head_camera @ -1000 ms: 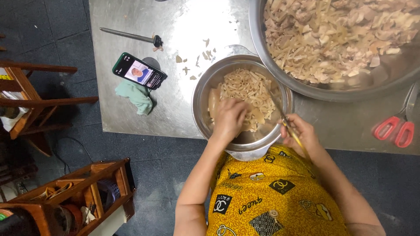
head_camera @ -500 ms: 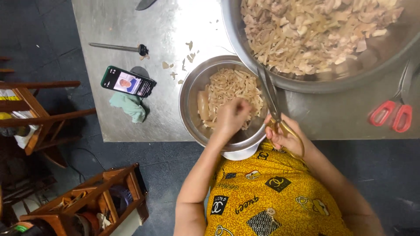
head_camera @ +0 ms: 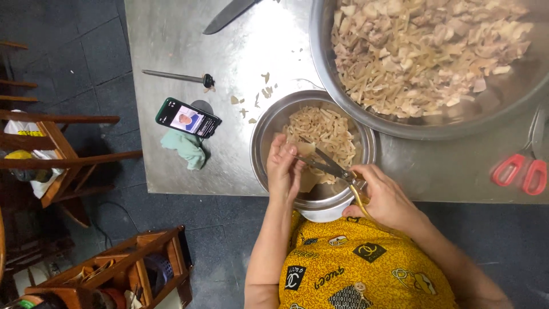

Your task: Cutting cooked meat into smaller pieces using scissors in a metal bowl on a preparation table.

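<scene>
- A pair of steel scissors with yellow handles lies over the small round steel bowl near the table's front edge; its long axis runs from the handles at about four o'clock up to the blade tips at about ten o'clock.
- The right hand is curled around the scissors' handles at the bowl's four o'clock rim; the loops are mostly hidden under its fingers.
- The left hand, fingers pressed together, pinches a pale flat piece of food at the blade tips; whether the blades are parted cannot be told.
- The bowl holds pale cut strips; a white container beneath its six o'clock side is mostly hidden.
- At one o'clock from it sits a large steel basin of pale chopped pieces, cut off by the frame.
- At nine o'clock, a phone with a lit screen rests on a green cloth.
- Red-handled scissors lie at three o'clock, blades partly out of frame.
- A knife blade at eleven o'clock is cut off at the top.
</scene>
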